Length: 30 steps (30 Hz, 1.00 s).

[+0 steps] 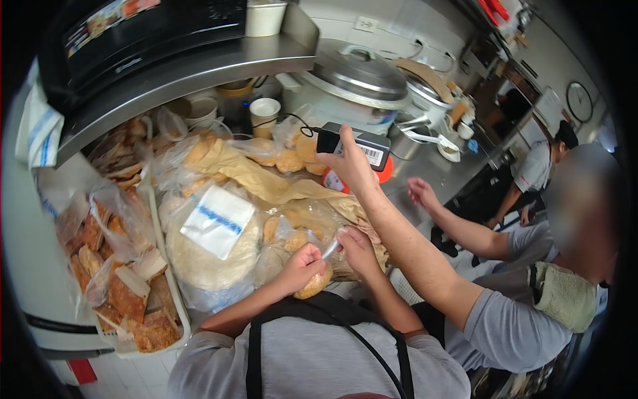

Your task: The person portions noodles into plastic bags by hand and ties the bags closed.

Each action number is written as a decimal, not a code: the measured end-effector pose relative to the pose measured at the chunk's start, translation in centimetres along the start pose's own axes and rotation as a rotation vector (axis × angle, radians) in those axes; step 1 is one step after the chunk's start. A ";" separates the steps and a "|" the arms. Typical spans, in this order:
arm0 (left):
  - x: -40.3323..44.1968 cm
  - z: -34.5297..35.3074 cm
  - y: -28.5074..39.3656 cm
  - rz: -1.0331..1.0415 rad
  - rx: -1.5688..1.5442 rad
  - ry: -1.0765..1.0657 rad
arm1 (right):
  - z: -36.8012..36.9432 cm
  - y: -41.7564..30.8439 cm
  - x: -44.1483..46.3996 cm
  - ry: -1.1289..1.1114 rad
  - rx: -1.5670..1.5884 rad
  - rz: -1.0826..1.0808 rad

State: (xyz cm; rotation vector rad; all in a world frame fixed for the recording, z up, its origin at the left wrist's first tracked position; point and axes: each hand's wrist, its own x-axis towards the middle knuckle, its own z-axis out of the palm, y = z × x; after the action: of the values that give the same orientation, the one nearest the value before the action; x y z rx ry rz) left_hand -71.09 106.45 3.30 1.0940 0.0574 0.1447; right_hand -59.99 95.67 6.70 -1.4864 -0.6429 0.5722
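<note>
Close to my chest, my left hand is closed on a clear plastic bag with a round bread roll in it. My right hand pinches the pale, gathered plastic of the bag, just right of my left hand. Beyond my hands lies another clear bag with several rolls. Left of it is a large plastic-wrapped pale round stack, topped by a white packet with a blue stripe. Its contents are hard to make out.
A co-worker's arm reaches across from the right, holding a black corded device over the counter. At left stands a tray of browned, crusty pieces. Behind are brown paper, a cup and a large lidded cooker.
</note>
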 end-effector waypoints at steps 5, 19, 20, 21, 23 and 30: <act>0.1 -0.1 -0.8 -0.031 0.011 0.020 | -0.5 0.6 -0.3 -0.042 0.026 0.068; -0.3 -0.5 -1.4 -0.022 -0.020 0.013 | -0.1 0.5 -0.9 -0.069 0.094 0.124; -0.2 -0.5 -1.3 -0.021 -0.018 0.013 | -0.2 0.9 -0.9 -0.076 0.082 0.114; -0.3 -0.5 -1.2 -0.023 -0.014 0.014 | -0.2 0.9 -1.1 -0.071 0.075 0.101; -0.2 -0.5 -1.2 -0.004 -0.002 0.005 | 0.0 0.6 -1.0 -0.062 0.059 0.070; -0.1 0.3 1.2 0.125 0.087 -0.045 | 0.0 -2.6 -0.4 -0.011 -0.067 -0.190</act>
State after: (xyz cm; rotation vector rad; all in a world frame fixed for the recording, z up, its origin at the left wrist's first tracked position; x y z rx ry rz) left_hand -71.24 106.66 4.50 1.1875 -0.0462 0.2315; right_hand -60.36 95.39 9.28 -1.4663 -0.8084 0.4157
